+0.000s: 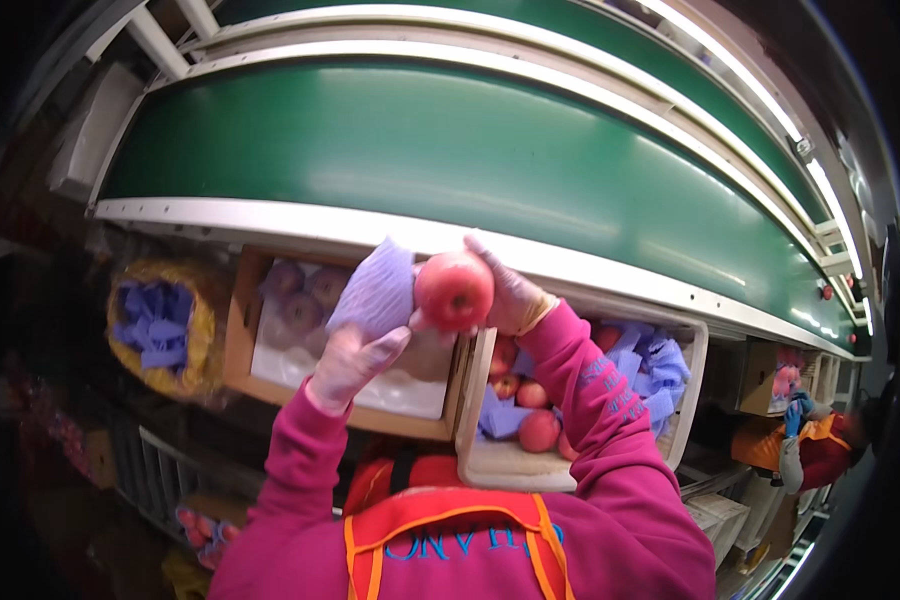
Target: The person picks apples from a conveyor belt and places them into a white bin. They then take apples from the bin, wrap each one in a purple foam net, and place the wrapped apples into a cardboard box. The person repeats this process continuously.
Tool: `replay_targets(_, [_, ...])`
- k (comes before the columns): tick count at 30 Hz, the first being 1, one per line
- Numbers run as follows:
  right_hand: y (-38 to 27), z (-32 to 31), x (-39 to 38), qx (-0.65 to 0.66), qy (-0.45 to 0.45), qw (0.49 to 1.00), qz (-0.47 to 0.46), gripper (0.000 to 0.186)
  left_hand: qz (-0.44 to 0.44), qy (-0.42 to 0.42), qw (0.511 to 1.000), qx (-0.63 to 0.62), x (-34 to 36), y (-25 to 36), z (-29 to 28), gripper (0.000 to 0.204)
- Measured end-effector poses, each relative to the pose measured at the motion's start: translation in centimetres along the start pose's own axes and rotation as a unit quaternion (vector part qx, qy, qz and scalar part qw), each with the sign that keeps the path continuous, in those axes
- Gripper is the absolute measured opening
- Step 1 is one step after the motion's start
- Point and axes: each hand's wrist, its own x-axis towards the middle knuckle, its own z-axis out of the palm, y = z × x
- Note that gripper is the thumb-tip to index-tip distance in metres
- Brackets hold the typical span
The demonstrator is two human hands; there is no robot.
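My right hand (515,298), in a thin pale glove, is closed round a red apple (454,290) from its right side. The apple is bare. Just left of it, my left hand (355,362), gloved too, grips a lavender foam net sleeve (378,290) between thumb and fingers. The sleeve tilts up, its edge close against the apple. Beneath both hands stands a cardboard box (238,340) with a white moulded liner (410,392) inside. Several apples (300,312) in foam nets fill its back left corner.
A green conveyor belt (420,140) with a white rail runs across behind. On the right, a white plastic crate (515,468) holds loose apples and lavender foam nets. A yellow sack (125,362) of foam nets stands at far left. A co-worker (810,450) is at far right.
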Motion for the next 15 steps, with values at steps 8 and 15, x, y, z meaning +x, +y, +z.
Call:
replay_targets(8, [12.0, 2.2, -6.4, -0.168, 0.216, 0.962, -0.003, 0.083, -0.192, -0.12, 0.971, -0.074, -7.6, -2.3, 5.8, 0.081])
replay_targets(15, [26.2, 2.9, -10.3, -0.161, 0.073, 0.959, -0.223, 0.032, -0.34, -0.07, 0.89, -0.294, -15.6, -5.5, 11.4, 0.091])
